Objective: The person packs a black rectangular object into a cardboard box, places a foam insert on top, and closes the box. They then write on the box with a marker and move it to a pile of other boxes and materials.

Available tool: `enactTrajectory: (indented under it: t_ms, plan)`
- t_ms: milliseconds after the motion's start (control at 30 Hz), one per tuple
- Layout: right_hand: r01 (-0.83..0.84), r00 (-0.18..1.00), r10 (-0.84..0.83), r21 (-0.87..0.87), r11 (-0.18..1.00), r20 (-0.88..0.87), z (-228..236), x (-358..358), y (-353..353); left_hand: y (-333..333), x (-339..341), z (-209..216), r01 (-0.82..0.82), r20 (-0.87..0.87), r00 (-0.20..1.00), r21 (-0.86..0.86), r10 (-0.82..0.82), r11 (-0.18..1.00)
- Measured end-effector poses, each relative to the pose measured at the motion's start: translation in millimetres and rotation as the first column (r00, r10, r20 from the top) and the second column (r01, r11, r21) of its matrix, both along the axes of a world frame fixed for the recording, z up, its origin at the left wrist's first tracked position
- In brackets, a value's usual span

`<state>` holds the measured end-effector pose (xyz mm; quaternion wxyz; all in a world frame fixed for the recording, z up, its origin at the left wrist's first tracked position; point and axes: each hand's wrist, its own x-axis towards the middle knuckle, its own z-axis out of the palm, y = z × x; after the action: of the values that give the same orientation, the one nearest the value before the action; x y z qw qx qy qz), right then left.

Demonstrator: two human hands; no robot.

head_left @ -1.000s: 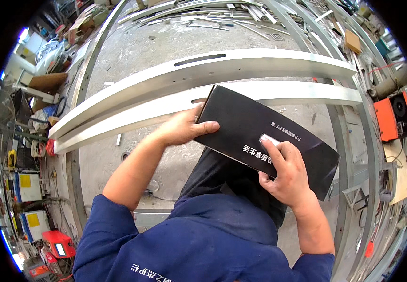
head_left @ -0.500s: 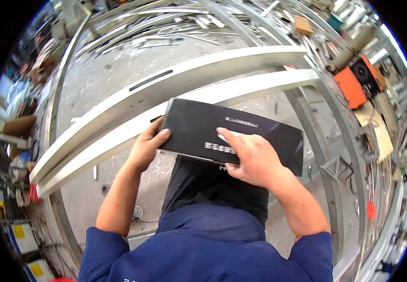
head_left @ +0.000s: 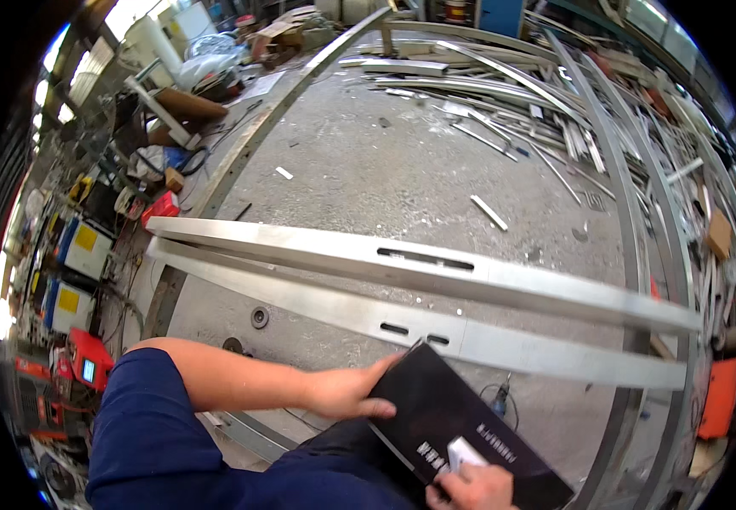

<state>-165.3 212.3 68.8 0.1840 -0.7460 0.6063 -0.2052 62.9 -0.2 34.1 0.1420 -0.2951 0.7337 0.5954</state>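
Note:
A long, flat black box [head_left: 444, 387] with white lettering lies slanted over my lap, low in the view. My left hand [head_left: 346, 393] holds its upper left end, the thumb on top and the other fingers hidden beneath. On the lid, my right hand [head_left: 474, 490] is closed round a small white piece [head_left: 463, 450], whose kind I cannot make out. Just beyond the box, two long silvery metal profiles run across side by side: the far profile [head_left: 300, 246] has one long slot, the near profile [head_left: 317, 299] two short ones.
Steel rails [head_left: 244, 157] carry the profiles. A round disc [head_left: 259, 317] and a corded tool [head_left: 501, 395] lie on the floor. Offcuts [head_left: 487, 93] are heaped at the back. Left stands a red device [head_left: 89, 361] with a lit screen; right, an orange machine [head_left: 719, 398].
The view has swung to the left, so the box and my hands appear lower and the box slants more. Both hands remain on the box.

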Motion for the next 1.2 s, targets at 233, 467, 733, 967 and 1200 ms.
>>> enactTrajectory:
  t_ms: [233,467,733,967,1200]
  plan:
    - [-0.132,0.974,0.120,0.051,0.990,0.193,48,-14,-31,18,16,77,-0.212,0.102,0.973,0.058,0.205,0.976]
    - [-0.164,0.889,-0.230,0.746,0.646,0.395,146,55,-32,130,121,108,-0.523,0.142,0.842,-0.019,0.520,0.852]
    - [-0.159,0.936,-0.144,0.750,0.642,0.321,241,127,-135,131,211,136,-0.781,0.023,0.609,0.193,0.793,0.594]
    - [-0.248,0.918,-0.100,0.751,0.612,0.385,313,239,-267,139,385,183,-0.997,0.137,0.000,-0.081,0.991,0.011]
    - [-0.402,0.823,-0.006,0.590,0.700,0.567,321,396,-393,157,505,211,-0.907,0.087,-0.367,-0.255,0.926,-0.336]
